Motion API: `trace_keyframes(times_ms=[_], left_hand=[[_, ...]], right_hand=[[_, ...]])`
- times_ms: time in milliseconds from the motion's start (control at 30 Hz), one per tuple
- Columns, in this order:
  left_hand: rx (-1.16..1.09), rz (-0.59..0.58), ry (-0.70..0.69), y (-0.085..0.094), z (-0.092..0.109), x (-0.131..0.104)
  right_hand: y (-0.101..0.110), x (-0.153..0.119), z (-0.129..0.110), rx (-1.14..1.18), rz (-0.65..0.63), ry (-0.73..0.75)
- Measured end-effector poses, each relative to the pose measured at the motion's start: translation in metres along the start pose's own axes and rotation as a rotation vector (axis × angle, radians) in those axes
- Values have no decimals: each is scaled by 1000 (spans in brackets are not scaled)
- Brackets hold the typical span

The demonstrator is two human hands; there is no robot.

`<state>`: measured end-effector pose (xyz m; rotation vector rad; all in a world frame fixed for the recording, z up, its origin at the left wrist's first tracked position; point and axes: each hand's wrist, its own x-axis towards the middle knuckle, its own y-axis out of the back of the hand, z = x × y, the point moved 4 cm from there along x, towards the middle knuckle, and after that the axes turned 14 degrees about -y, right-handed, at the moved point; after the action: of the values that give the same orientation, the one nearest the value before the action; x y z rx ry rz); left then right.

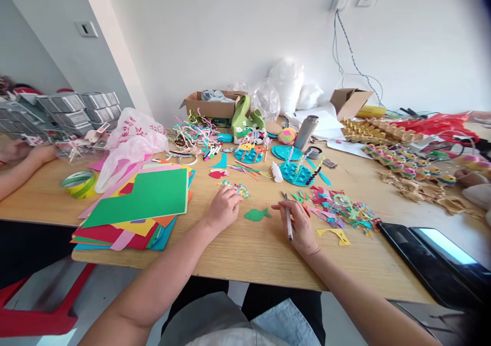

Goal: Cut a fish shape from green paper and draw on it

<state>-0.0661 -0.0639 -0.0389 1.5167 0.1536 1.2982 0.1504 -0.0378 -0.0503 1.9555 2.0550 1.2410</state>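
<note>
A green paper fish [257, 214] lies flat on the wooden table between my two hands. My right hand [297, 223] is just right of the fish, its fingers closed around a pen [288, 218] that slants over the tabletop. My left hand [224, 207] rests at the near edge of a small pile of colourful bits [241, 190], fingers curled down; what its fingertips hold, if anything, is hidden. Beyond my hands stand a white glue bottle [276, 172] and a blue disc [297, 173] with pipe cleaners upright on it.
Stacked coloured sheets [153, 198] and yellow tape [80, 184] lie left. Paper scraps [341, 205] and a dark open device [425, 259] are right. A metal flask [307, 131] stands behind. Another person's hands [40, 153] are at far left.
</note>
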Motion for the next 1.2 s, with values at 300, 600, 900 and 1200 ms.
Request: trace_keyframes(times_ms=[300, 600, 900, 1200], left_hand=[[28, 0, -40, -2, 1, 0], [74, -192, -42, 6, 25, 9], [205, -344, 264, -4, 100, -11], [228, -329, 377, -26, 98, -28]], right_hand=[[3, -2, 4, 29, 19, -107], [6, 3, 8, 285, -41, -269], [-21, 38, -19, 686, -396, -599], [-53, 25, -2, 676, -473, -623]])
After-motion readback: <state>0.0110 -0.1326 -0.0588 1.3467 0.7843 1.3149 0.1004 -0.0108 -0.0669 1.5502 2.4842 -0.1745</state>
